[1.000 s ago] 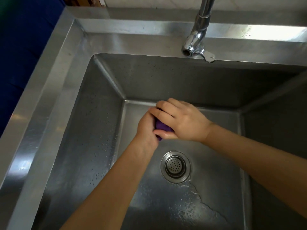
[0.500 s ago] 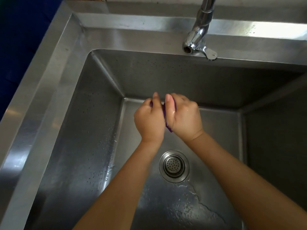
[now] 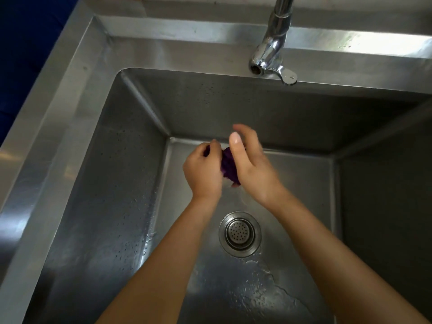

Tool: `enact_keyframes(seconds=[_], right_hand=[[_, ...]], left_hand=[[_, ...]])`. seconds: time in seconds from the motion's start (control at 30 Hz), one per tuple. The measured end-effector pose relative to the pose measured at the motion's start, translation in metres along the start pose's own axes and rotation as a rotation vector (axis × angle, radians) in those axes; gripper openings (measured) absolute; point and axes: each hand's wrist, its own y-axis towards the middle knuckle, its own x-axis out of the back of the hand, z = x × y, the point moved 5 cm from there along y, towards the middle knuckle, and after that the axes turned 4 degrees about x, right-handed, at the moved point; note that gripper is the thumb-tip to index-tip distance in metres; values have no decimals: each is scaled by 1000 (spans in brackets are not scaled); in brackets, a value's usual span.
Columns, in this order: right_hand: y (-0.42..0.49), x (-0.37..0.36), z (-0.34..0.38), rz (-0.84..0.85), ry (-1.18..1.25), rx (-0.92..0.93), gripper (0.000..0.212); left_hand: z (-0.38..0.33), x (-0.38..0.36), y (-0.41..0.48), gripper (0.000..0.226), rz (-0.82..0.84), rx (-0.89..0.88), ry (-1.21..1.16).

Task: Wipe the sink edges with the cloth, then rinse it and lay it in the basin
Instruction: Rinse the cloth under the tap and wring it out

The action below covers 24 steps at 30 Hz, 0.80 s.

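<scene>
Just above the floor of the basin (image 3: 112, 183), 2 bare hands meet around a small purple cloth (image 3: 228, 163). The left hand (image 3: 202, 169) is curled, its fingers folded over the cloth's far left part and gripping it, back of the hand towards the camera. The right hand (image 3: 252, 169) lies against the cloth's other side with its thumb straight and pointing away from the person; its fingers are loosely bent and blurred, so I cannot tell whether it grips or only presses.

The cloth is bunched into a tight wad between the 2 hands, held clear of the steel. Its long axis runs from the fingertips at the far end back towards the wrists, slanting a little to the right, and its near end pokes out beside the heel of the right hand.

Nearer the person, between the forearms, sits the round drain strainer (image 3: 240, 233). A thin film of water (image 3: 280, 293) spreads from it across the near floor, and droplets speckle the left wall. The chrome tap (image 3: 268, 59) stands on the back ledge, its spout over the far edge of the basin, well apart from the hands. The wide steel sink rim (image 3: 70, 94) frames the left and back sides.
</scene>
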Motion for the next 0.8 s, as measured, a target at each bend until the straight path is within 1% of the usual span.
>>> enact_keyframes(seconds=[0.1,0.13,0.17,0.2,0.23,0.27,0.3,0.37,0.43,0.5,0.63,0.7,0.8], right_hand=[[-16,9,22,28,-478,393,62],[-15,7,24,22,-580,479,62],[-13,7,24,4,-597,524,60],[-9,7,21,-25,-565,561,57],[-5,7,19,-69,-533,598,52],[-3,7,17,-127,-510,635,48],[-2,9,16,-194,-486,663,50],[1,12,14,-318,-452,637,54],[1,10,12,-410,-449,547,47],[2,7,8,-434,-398,443,43],[6,-1,-6,-350,-306,190,55],[8,0,-13,-293,-273,84,52],[9,5,-14,-247,-210,3,44]], left_hand=[[8,-7,3,27,110,206,-113],[9,-9,1,27,159,272,-149],[9,-11,-2,28,196,329,-171],[8,-13,-6,29,215,380,-190],[7,-12,-8,33,205,398,-192],[5,-11,-10,39,170,367,-177],[3,-8,-9,44,111,285,-130],[-6,-4,-11,47,2,91,15],[-14,-1,-15,45,-80,-64,137],[-20,1,-20,45,-139,-215,258],[-21,2,-21,61,-165,-458,388],[-21,-1,-24,66,-132,-551,416],[-27,-4,-27,59,-90,-657,458]])
